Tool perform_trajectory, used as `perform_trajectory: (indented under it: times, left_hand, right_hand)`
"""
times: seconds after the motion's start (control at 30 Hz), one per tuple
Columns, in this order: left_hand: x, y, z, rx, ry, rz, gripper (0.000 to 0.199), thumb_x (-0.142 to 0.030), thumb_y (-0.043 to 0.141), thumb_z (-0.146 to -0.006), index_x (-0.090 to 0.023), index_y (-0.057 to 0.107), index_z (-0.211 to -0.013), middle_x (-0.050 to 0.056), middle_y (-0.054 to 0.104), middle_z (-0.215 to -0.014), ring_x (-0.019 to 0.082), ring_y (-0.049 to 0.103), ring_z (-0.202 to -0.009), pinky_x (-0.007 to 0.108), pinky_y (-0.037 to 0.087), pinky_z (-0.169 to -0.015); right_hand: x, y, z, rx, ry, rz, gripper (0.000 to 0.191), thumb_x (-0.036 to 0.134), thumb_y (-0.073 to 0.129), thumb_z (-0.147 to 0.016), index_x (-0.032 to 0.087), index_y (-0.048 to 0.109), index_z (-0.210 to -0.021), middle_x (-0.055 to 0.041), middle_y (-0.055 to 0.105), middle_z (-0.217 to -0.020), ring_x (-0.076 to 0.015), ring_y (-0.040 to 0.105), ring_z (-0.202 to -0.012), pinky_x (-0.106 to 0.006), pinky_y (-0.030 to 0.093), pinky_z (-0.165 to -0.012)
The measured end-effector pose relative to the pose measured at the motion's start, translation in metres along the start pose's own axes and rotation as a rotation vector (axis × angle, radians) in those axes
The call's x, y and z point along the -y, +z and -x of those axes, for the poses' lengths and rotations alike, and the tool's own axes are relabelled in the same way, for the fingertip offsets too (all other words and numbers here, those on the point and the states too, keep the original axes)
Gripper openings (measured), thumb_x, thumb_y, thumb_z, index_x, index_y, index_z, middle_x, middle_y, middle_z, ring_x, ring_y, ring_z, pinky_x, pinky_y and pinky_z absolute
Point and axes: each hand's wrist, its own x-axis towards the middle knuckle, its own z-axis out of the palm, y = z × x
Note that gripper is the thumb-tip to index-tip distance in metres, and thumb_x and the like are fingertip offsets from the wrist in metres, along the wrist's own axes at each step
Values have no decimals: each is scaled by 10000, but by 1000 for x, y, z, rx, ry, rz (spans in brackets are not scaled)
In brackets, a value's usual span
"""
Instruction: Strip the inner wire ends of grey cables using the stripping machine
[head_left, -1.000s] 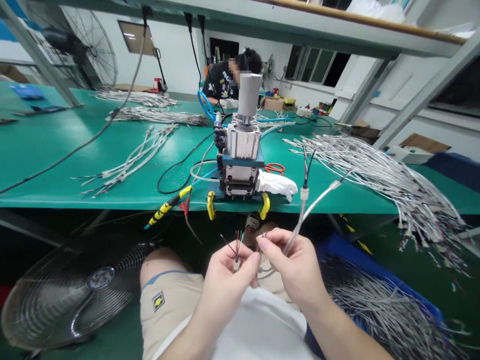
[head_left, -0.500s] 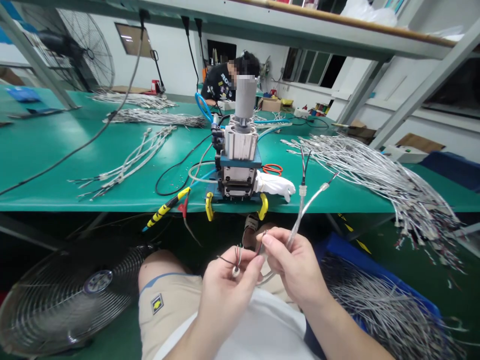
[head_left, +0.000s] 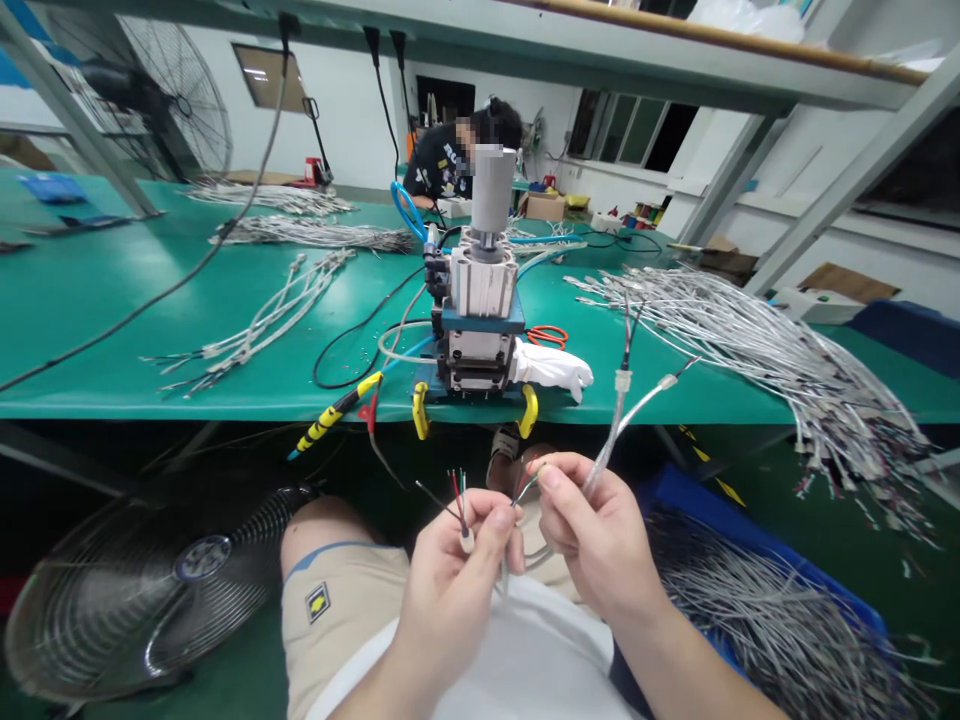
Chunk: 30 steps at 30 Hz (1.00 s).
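My left hand is closed on cable ends above my lap. One white cable end pokes out of it with thin black, red and green wires fanned upward. Between the two hands run the thin coloured wires of another end. My right hand pinches those wires between thumb and fingertips. Also in its grip are two more cables, which rise past the fingers, each with a pale sleeve and bare coloured wires on top. Straight ahead, the pneumatic press stands at the bench edge, apart from both hands.
Loose cables lie left on the green bench; a large cable pile covers its right side. Below right, a blue bin holds more cables. A floor fan stands low left. A person sits across the bench.
My hands have moved slightly apart, and the wires between them now show spread out. The two cables standing from my right hand have shifted to the right.
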Motion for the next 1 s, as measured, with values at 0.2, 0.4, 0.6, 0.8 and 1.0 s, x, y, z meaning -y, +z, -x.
perform_trajectory:
  times: [0.2, 0.4, 0.6, 0.8, 1.0]
  left_hand:
    - [1, 0, 0, 7, 53, -64, 285, -426, 578, -907, -163, 585, -799, -12, 549, -603, 110, 482, -595, 229, 396, -592]
    - [3, 4, -1, -8, 68, -11, 269, -421, 596, -899, -163, 579, -822, -14, 568, -622, 103, 500, -599, 213, 408, -589]
    - [3, 5, 2, -37, 75, 48, 277, -431, 571, -915, -165, 573, -837, -18, 578, -611, 88, 499, -582, 193, 376, -567]
    - [2, 5, 1, -35, 77, 34, 269, -417, 588, -908, -161, 577, -825, -17, 574, -607, 91, 504, -585, 193, 382, -562]
    - [4, 4, 1, -32, 100, -20, 277, -413, 589, -907, -159, 583, -797, -19, 547, -604, 99, 501, -595, 206, 412, -591]
  right_hand:
    - [4, 5, 3, 37, 41, 48, 173, 286, 774, -830, 147, 676, -799, 56, 464, -501, -51, 314, -366, -168, 268, -367]
    - [3, 11, 4, 59, 57, 56, 202, 285, 742, -854, 137, 638, -765, -9, 580, -549, -120, 520, -471, -206, 418, -468]
    - [8, 1, -9, -179, 88, -144, 229, 291, 832, -734, 140, 661, -761, 112, 326, -440, -29, 140, -371, -121, 149, -326]
    - [8, 3, -2, -20, 69, -22, 179, 280, 799, -799, 133, 698, -823, 52, 459, -487, -44, 361, -374, -121, 268, -358]
    - [3, 10, 1, 129, 15, 0, 118, 188, 701, -886, 160, 658, -779, 14, 579, -535, -116, 546, -451, -199, 448, -466]
